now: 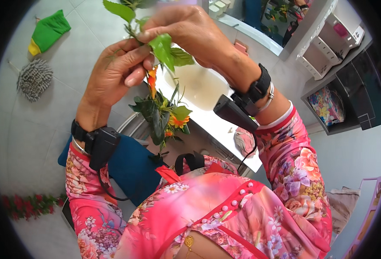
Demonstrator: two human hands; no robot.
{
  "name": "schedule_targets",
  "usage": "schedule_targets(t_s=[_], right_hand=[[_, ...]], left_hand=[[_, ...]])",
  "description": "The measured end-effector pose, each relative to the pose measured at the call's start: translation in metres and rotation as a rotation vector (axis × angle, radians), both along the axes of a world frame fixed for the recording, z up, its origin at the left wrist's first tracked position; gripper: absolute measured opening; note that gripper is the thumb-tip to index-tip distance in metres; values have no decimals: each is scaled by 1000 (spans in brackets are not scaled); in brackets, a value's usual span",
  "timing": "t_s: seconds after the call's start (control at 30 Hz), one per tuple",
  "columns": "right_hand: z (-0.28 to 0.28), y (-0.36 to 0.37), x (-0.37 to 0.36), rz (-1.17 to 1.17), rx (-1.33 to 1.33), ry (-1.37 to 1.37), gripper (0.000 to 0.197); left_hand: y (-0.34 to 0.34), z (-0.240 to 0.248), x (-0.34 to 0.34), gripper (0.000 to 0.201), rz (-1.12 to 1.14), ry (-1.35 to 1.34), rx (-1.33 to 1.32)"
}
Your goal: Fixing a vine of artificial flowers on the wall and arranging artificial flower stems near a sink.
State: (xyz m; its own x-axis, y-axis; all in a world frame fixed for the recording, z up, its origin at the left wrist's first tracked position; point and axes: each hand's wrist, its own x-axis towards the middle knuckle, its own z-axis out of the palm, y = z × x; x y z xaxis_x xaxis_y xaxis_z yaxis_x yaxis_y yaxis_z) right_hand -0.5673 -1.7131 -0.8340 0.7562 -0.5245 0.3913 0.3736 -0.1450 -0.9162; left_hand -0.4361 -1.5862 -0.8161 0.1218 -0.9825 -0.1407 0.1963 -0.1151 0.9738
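Note:
An artificial-looking flower garland (159, 113) with green leaves and orange flowers hangs down from my raised hands. My left hand (118, 69) pinches its stem near the top, fingers curled and the tips wet-looking. Just above and to the right, my right hand (184, 32) grips the same stem between thumb and fingers, close against the left fingertips. Bright green leaves (162, 48) stick out between and above the hands. The garland's lower part dangles in front of the white washbasin counter and above my lap area.
Behind the garland is a washbasin (203, 88) with cloudy water. A pink cloth (244, 141) lies on the counter's near right. A green cloth (51, 29) and a grey chenille duster (35, 80) hang on the tiled wall at left. White baskets (324, 56) stand on the right shelf.

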Motion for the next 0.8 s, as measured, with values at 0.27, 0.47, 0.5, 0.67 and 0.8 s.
schedule_targets(t_s=[0.27,0.47,0.5,0.67,0.8], right_hand=[[-9,-5,4,222,267,37,14],[-26,-23,-17,109,139,89,18],[-29,-29,-31,39,123,57,19],[-106,-77,-121,-274,312,77,18],[-189,-101,-205,-502,568,162,15]], left_hand=[[-6,-7,1,18,-4,-161,-2],[-3,-11,17,18,25,-143,-53],[0,-12,21,18,32,-130,-99],[-1,-17,25,21,66,-163,-157],[-21,-32,39,25,151,-476,-157]])
